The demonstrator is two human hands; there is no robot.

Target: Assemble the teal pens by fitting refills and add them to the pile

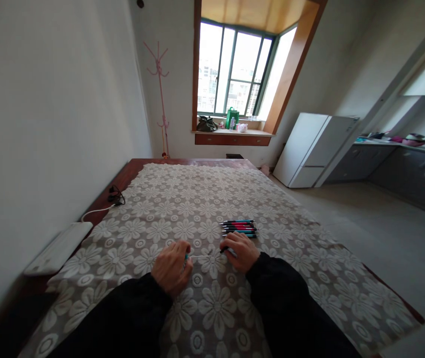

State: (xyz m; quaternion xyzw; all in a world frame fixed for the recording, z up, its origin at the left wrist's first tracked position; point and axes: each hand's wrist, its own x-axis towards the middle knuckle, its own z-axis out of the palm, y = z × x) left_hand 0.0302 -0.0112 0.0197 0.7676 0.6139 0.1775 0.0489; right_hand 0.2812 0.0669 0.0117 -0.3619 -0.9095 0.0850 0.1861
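Note:
My left hand [172,266] is closed around a teal pen piece [186,256], most of it hidden by the fingers. A thin white refill [201,256] sticks out from it to the right, over the cloth. Near the refill's tip is a small grey piece [210,252], perhaps a spring. My right hand [240,251] pinches a small black pen part [224,249], pointing left. Just beyond that hand, several pens [238,224] with black, teal and red barrels lie side by side in a row, tips to the left.
A flower-patterned cloth [197,194] covers the table. Along its left edge lie a white power strip [61,246] and a black plug with cord [115,195]. Past the table stand a pink coat rack [161,94], a window sill with bags, and a white fridge [311,149].

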